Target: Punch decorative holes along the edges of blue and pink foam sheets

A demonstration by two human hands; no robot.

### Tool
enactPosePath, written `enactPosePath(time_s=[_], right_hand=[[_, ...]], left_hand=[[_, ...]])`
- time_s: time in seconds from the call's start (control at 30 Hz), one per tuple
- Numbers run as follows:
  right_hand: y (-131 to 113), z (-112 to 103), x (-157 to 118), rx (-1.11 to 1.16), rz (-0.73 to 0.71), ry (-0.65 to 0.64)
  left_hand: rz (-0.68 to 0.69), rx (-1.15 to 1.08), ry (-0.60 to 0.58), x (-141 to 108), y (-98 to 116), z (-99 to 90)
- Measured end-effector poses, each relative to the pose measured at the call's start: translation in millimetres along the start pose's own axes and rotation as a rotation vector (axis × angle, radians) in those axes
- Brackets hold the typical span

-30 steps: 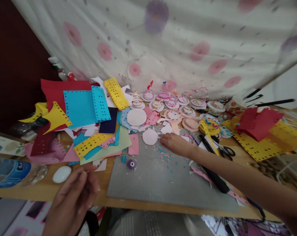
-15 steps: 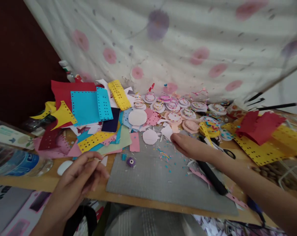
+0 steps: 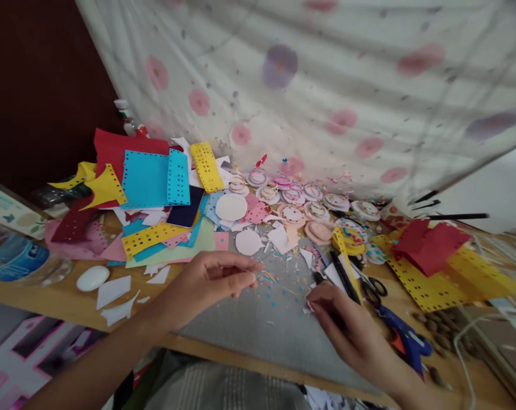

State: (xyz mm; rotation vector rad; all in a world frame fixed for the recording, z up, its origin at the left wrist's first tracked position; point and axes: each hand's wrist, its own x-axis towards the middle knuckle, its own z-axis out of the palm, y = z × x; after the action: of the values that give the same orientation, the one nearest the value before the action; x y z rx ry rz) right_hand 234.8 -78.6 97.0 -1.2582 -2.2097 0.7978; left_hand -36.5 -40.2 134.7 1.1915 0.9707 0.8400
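My left hand (image 3: 221,276) is over the left part of the grey mat (image 3: 258,333), its fingertips pressed together; what they hold, if anything, is too small to name. Over the mat's right side, the curled fingers of my right hand (image 3: 347,324) close on something small and pale that I cannot make out. Between the hands lie tiny coloured paper bits (image 3: 272,285). Beyond them are a white paper disc (image 3: 248,242) and a cut white piece (image 3: 282,237). Another white disc (image 3: 231,207) rests on blue and pink sheets.
Several decorated paper discs (image 3: 292,214) line the back by the curtain (image 3: 240,80). Coloured sheets (image 3: 147,179) and a bottle (image 3: 23,256) are at left. Scissors (image 3: 375,290), a blue glue gun (image 3: 405,339) and a folded red sheet (image 3: 430,245) are at right.
My left hand has moved right and forward onto the mat. My right hand has drawn back from the cut white piece towards the near right. The small purple ball is out of sight.
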Motion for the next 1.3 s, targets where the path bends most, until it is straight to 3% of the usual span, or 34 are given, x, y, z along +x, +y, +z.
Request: enactPosePath(time_s=[0.2, 0.4, 0.53, 0.73, 0.93, 1.13, 1.3], right_hand=[[-2.3, 5.8, -5.9, 0.085, 0.071, -0.007], [-19.3, 16.4, 12.4, 0.349, 0.118, -0.054], [-25.2, 20.9, 18.7, 0.456, 0.133, 0.016], [-27.4, 23.9, 20.1, 0.519, 0.069, 0.126], [-28.5, 21.8, 27.4, 0.563, 0.069, 0.168], [-33.6, 14.6, 27.4, 0.396, 0.069, 0.114], [-37.5, 12.4, 28.5, 0.346, 0.189, 0.066]], left_hand=[[0.024, 0.012, -0.03, 4.7, -9.2, 9.1], [-0.008, 0.16, -0.206, 11.4, -13.2, 28.9], [-0.026, 0.13, -0.289, 13.4, -16.4, 35.3], [-0.081, 0.106, -0.32, 14.4, -20.6, 31.6], [-0.127, -0.029, -0.273, 12.5, -23.1, 26.0], [-0.073, 0.022, -0.2, 9.5, -21.0, 21.7], [-0.099, 0.076, -0.105, 4.7, -13.7, 23.1]])
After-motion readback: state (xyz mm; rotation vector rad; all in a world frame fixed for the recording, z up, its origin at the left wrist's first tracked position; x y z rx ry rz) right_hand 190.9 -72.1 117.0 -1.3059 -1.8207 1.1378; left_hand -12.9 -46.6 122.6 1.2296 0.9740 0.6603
